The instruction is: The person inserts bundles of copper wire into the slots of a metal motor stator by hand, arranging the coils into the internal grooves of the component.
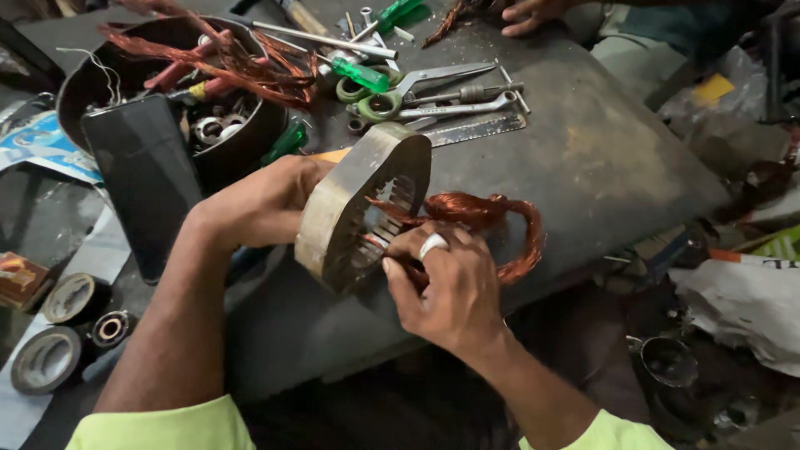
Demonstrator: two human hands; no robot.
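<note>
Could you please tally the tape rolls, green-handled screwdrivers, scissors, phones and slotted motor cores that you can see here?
Rolls of tape at the left edge: 3
Green-handled screwdrivers: 3
Green-handled metal scissors: 1
Black flat phone: 1
Slotted round metal motor core, held by left hand: 1
Total: 9

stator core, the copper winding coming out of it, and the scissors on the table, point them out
stator core [333, 221], head view, on its outer metal band.
copper winding [487, 208], head view, on the bundled loop right of the core.
scissors [433, 77], head view, on the blades near the pivot.
</note>
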